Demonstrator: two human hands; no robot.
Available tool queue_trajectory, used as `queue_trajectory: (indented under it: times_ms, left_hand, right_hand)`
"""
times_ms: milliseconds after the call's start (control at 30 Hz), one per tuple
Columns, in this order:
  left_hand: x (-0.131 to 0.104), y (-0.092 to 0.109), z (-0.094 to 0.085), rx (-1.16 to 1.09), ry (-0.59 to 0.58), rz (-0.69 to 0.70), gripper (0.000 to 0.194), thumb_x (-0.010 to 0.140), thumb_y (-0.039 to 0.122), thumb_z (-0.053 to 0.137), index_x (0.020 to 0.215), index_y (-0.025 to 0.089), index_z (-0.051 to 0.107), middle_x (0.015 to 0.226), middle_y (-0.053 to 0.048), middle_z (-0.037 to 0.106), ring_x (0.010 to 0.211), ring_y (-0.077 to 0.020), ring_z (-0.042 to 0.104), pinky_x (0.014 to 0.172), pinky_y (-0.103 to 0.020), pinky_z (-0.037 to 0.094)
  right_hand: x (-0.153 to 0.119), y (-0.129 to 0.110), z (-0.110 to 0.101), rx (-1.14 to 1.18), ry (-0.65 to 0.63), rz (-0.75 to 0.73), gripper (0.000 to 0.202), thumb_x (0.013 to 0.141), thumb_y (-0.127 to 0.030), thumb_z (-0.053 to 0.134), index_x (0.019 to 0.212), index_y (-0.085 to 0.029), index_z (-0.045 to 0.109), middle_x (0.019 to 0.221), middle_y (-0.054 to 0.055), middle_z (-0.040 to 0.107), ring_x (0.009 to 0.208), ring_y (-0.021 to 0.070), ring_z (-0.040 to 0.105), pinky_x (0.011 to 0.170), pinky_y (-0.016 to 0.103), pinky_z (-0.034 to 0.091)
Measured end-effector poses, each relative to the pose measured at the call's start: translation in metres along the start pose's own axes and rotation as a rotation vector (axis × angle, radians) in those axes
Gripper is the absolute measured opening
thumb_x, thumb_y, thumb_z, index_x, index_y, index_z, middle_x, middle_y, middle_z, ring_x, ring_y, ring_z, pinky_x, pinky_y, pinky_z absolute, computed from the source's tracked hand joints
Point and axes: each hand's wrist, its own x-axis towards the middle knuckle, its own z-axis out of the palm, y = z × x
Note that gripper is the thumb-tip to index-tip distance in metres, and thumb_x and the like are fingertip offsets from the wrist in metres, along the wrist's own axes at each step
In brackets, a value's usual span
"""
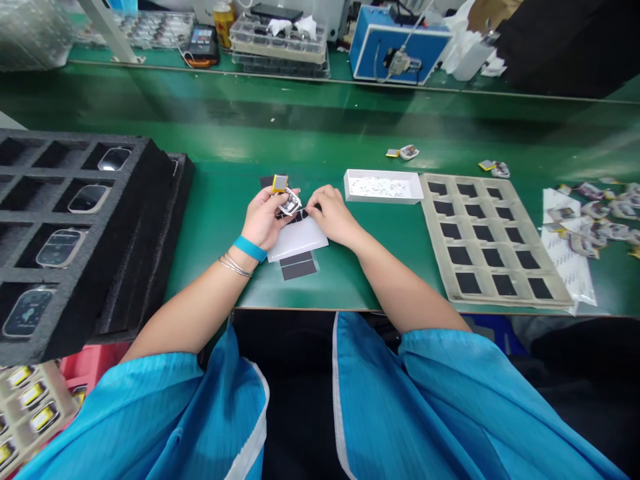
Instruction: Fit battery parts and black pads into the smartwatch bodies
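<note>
My left hand point(264, 219) holds a small white smartwatch inner module point(291, 202) with its electronics showing. A yellow-edged battery point(280, 183) sticks up from it above the fingers. Close by on the right, my right hand point(334, 212) is closed in a pinch at the edge of some black sticker pieces point(301, 216); whatever its fingertips hold is too small to make out. Under both hands lies a white flat box or pad point(300, 240). A sheet with black rectangles point(299, 265) pokes out on the near side of it.
A white tray point(383, 198) of tiny pieces stands right of my hands. Beyond it lies a beige compartment tray point(500, 298) with black pieces, then a pile of watch modules point(600, 220). Black foam trays point(145, 200) with watch cases rise at left. A blue machine point(367, 50) sits on the shelf.
</note>
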Motion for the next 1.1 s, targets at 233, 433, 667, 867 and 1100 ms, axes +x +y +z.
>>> queue_trajectory:
  times_ms: [233,433,667,867,1100]
  left_hand:
    - [-0.006,0.004,0.004,0.022,-0.013,0.002,0.014,0.073,0.013,0.068,0.085,0.017,0.062,0.086,-0.004,0.073,0.075,-0.0154,0.067,0.077,-0.033,0.058]
    - [-0.009,0.007,0.003,0.129,-0.043,-0.001,0.011,0.069,0.01,0.072,0.078,0.015,0.068,0.072,-0.003,0.068,0.068,-0.0178,0.066,0.068,-0.032,0.059]
    - [-0.01,0.002,0.002,0.212,-0.117,0.008,0.007,0.067,0.014,0.074,0.074,0.015,0.072,0.064,-0.001,0.065,0.058,-0.0135,0.06,0.059,-0.027,0.057]
    - [-0.012,0.003,0.004,0.202,-0.117,0.008,0.008,0.067,0.012,0.071,0.074,0.015,0.072,0.067,-0.001,0.066,0.059,-0.0139,0.061,0.059,-0.027,0.056]
    - [-0.013,0.005,0.005,0.201,-0.077,-0.042,0.004,0.069,0.012,0.07,0.072,0.015,0.07,0.066,-0.003,0.064,0.065,-0.0184,0.064,0.065,-0.034,0.059]
  right_hand:
    - [-0.015,-0.012,-0.021,0.393,0.236,-0.189,0.017,0.091,-0.037,0.061,0.083,-0.022,0.06,0.102,0.005,0.066,0.103,0.0206,0.061,0.093,0.039,0.05]
    - [-0.019,-0.016,-0.014,0.717,0.112,-0.097,0.032,0.07,-0.048,0.081,0.072,-0.021,0.063,0.078,0.0,0.069,0.073,0.0158,0.064,0.071,0.033,0.055]
    - [-0.018,-0.02,-0.008,0.792,0.106,-0.028,0.038,0.066,-0.042,0.085,0.081,-0.021,0.057,0.077,-0.003,0.068,0.072,0.0118,0.065,0.069,0.026,0.054]
    - [-0.019,-0.021,-0.001,0.721,0.125,-0.009,0.035,0.071,-0.036,0.081,0.082,-0.022,0.051,0.08,-0.004,0.068,0.071,0.0108,0.065,0.068,0.026,0.052]
    - [-0.022,-0.024,0.004,0.618,0.209,-0.056,0.026,0.076,-0.031,0.075,0.08,-0.022,0.051,0.08,-0.003,0.067,0.069,0.0106,0.061,0.068,0.027,0.05]
